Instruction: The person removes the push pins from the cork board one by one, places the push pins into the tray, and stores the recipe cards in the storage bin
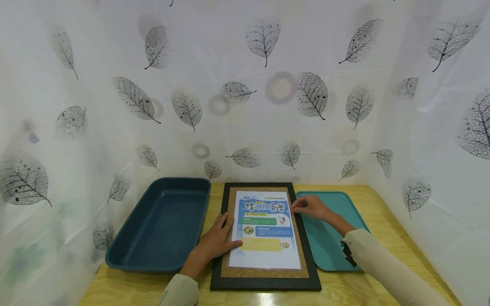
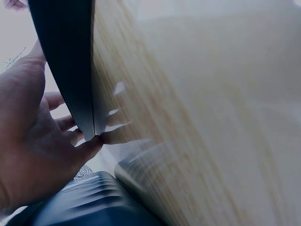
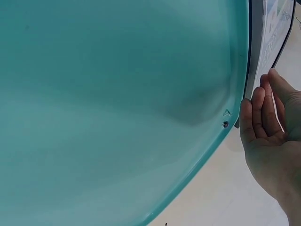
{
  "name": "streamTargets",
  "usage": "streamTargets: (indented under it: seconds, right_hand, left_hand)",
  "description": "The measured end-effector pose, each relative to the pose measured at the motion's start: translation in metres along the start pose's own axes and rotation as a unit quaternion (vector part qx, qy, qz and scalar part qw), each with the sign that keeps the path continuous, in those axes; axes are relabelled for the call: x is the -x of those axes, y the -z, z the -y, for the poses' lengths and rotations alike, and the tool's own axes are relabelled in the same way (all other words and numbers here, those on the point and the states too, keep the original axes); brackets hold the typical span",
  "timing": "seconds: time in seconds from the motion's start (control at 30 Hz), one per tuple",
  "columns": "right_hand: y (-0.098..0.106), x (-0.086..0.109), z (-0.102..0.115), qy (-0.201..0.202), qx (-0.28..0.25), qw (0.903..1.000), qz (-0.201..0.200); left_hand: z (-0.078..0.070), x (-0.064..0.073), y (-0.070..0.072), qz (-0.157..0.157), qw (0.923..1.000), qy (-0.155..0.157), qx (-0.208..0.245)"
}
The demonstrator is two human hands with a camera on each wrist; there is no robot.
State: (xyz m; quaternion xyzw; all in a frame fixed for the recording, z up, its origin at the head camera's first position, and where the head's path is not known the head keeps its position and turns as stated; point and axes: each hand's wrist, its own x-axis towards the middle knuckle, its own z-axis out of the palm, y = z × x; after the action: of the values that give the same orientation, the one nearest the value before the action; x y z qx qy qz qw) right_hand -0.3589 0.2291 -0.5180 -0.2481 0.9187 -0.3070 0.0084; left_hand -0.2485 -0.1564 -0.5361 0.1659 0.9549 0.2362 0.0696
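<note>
A printed sheet [image 1: 265,261] with Chinese text and coloured boxes lies on a black-framed corkboard [image 1: 268,284]. Spread over the board's left side, my left hand [image 1: 214,240] rests with its thumb on the sheet and its fingers across the frame. In the left wrist view its little finger touches the table beside the frame's black side [image 2: 66,52]. My right hand [image 1: 311,207] is at the sheet's upper right edge, thumb and fingertips drawn together. In the right wrist view these fingertips [image 3: 273,71] meet close over the board; I cannot tell whether anything is between them.
A deep dark blue tray [image 1: 111,257] stands left of the board. On the right lies a shallow teal tray [image 1: 329,250], with a small dark round spot [image 3: 225,124] near its corner. Leaf-patterned curtain [image 1: 245,127] encloses the wooden table [image 1: 386,216] at the back and sides.
</note>
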Motion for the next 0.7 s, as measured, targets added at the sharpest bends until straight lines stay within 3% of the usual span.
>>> streamTargets:
  seconds: [0.27,0.7]
  right_hand:
    - [0.005,0.0,-0.006,-0.018,0.007,0.9998,-0.008]
    - [0.011,0.008,-0.022,-0.006,0.019,0.9989,-0.041]
  left_hand:
    - [0.001,0.001,-0.002,-0.002,1.0,0.003,0.001]
    - [0.003,-0.001,-0.004,0.002,1.0,0.004,-0.005]
